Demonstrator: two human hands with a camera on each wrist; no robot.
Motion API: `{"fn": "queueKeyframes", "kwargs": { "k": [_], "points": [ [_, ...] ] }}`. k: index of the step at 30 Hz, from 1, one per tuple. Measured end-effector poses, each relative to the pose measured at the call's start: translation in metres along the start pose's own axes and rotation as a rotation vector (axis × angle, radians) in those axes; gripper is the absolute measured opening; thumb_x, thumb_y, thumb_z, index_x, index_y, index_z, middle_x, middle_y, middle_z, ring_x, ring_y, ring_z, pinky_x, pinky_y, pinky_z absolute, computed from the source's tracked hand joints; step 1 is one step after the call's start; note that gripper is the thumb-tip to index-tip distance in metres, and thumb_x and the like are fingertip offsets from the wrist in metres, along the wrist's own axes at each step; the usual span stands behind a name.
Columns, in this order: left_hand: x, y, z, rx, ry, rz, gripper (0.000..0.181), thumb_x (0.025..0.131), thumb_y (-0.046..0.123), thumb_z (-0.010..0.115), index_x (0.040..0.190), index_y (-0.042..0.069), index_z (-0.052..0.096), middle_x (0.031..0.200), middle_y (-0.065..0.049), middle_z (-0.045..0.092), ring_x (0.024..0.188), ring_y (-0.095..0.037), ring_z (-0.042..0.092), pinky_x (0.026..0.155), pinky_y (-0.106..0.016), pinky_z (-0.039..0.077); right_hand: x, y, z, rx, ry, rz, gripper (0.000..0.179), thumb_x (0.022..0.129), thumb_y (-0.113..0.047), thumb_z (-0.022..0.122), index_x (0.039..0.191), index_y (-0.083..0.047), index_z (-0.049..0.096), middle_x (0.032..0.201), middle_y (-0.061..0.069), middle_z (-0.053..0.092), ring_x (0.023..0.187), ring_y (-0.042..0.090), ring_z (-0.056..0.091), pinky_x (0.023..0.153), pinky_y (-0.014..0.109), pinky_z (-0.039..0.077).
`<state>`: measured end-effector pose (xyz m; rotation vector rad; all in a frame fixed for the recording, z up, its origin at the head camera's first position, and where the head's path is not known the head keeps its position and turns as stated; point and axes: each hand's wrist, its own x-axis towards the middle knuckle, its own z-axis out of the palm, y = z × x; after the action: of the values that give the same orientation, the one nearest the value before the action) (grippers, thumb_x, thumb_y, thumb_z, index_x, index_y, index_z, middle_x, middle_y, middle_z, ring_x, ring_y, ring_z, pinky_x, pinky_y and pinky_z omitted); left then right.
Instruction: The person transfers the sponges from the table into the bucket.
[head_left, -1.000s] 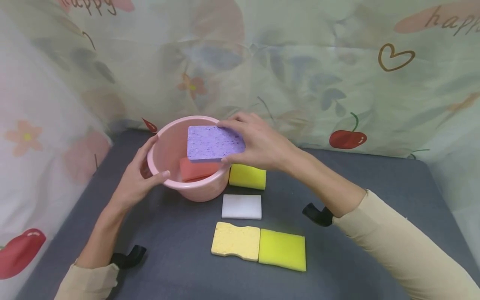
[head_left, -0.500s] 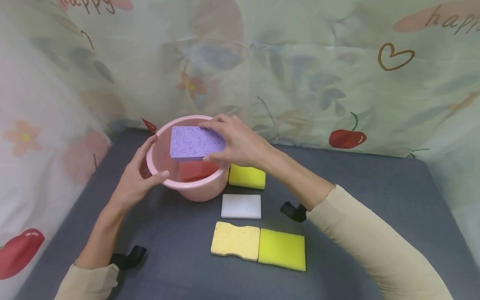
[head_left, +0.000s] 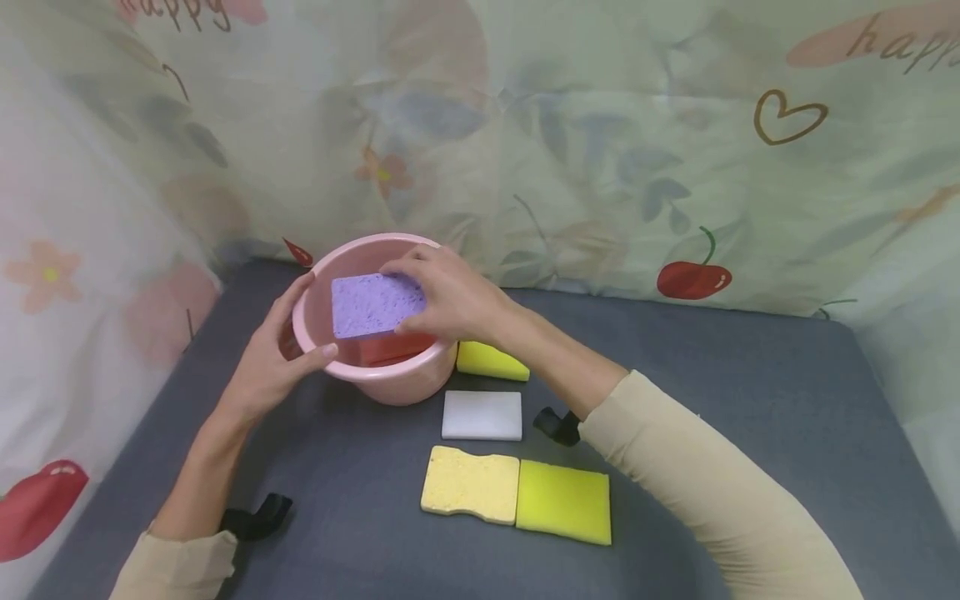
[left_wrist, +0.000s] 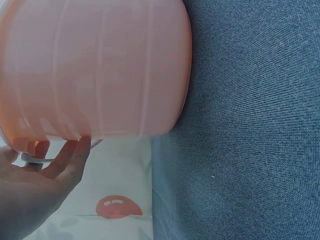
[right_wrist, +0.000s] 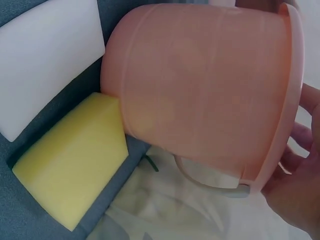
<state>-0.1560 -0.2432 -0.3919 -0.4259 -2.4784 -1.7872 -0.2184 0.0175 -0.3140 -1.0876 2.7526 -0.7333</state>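
Observation:
A pink bucket (head_left: 408, 385) stands at the back left, with a red sponge (head_left: 390, 348) inside. My left hand (head_left: 270, 358) holds its left side, thumb over the rim; in the left wrist view the fingers (left_wrist: 72, 160) touch the outer wall. Over the bucket's mouth, my right hand (head_left: 457, 296) pinches a purple speckled sponge (head_left: 367, 307) by its right end, between thumb and fingers. The sponge tilts slightly above the red one. In the right wrist view, the right hand (right_wrist: 300, 175) shows beside the rim, and the purple sponge is hidden behind the bucket.
Right of the bucket lies a yellow sponge (head_left: 491, 362), with a white sponge (head_left: 482, 415) in front of it. Nearer, a pale yellow notched sponge (head_left: 470, 483) touches a bright yellow sponge (head_left: 564, 502). A printed curtain (head_left: 600, 150) hangs behind the dark table (head_left: 360, 517).
My right hand has carried the purple sponge leftward, from the bucket's right side to over its mouth, then lowered it a little. The left hand and bucket have stayed in place.

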Motion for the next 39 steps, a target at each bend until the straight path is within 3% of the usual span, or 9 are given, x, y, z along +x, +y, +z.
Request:
{"fn": "queueKeyframes", "kwargs": {
  "k": [6, 14, 27, 30, 39],
  "points": [
    [-0.001, 0.001, 0.000, -0.026, 0.002, 0.012, 0.091, 0.085, -0.005, 0.071, 0.159, 0.022, 0.025, 0.158, -0.012, 0.024, 0.125, -0.020, 0.043, 0.088, -0.013, 0.047, 0.003, -0.002, 0.006, -0.060, -0.017, -0.032, 0.063, 0.079, -0.029, 0.082, 0.136, -0.014, 0.060, 0.127, 0.002, 0.058, 0.116, 0.015, 0.051, 0.098, 0.026, 0.042],
    [0.001, 0.002, 0.000, -0.031, 0.001, 0.031, 0.090, 0.085, -0.006, 0.070, 0.158, 0.020, 0.025, 0.158, -0.012, 0.025, 0.123, -0.018, 0.045, 0.087, -0.014, 0.048, 0.003, -0.005, 0.008, -0.101, -0.050, -0.015, 0.064, 0.079, -0.034, 0.082, 0.136, -0.016, 0.059, 0.127, 0.000, 0.059, 0.115, 0.014, 0.050, 0.097, 0.025, 0.041],
    [0.000, 0.001, -0.001, -0.020, -0.002, 0.024, 0.091, 0.085, -0.004, 0.071, 0.159, 0.021, 0.024, 0.158, -0.013, 0.025, 0.127, -0.029, 0.043, 0.090, -0.014, 0.047, 0.002, -0.004, 0.012, -0.183, -0.097, -0.035, 0.066, 0.079, -0.047, 0.080, 0.136, -0.018, 0.061, 0.129, 0.001, 0.060, 0.118, 0.014, 0.053, 0.102, 0.029, 0.041],
    [0.000, 0.000, 0.000, -0.010, -0.007, 0.017, 0.092, 0.085, -0.004, 0.071, 0.159, 0.022, 0.022, 0.159, -0.012, 0.025, 0.128, -0.034, 0.042, 0.091, -0.014, 0.047, 0.002, -0.003, 0.012, -0.150, -0.099, -0.035, 0.065, 0.081, -0.045, 0.079, 0.137, -0.018, 0.060, 0.130, 0.000, 0.060, 0.118, 0.014, 0.053, 0.102, 0.028, 0.042],
    [0.000, 0.000, 0.000, 0.005, -0.007, 0.004, 0.092, 0.086, -0.002, 0.071, 0.159, 0.024, 0.022, 0.159, -0.010, 0.025, 0.129, -0.036, 0.042, 0.092, -0.016, 0.047, -0.010, 0.006, 0.005, 0.092, 0.009, -0.094, 0.055, 0.083, -0.031, 0.081, 0.132, -0.013, 0.063, 0.127, 0.001, 0.062, 0.115, 0.012, 0.054, 0.095, 0.023, 0.045]
  ]
}}
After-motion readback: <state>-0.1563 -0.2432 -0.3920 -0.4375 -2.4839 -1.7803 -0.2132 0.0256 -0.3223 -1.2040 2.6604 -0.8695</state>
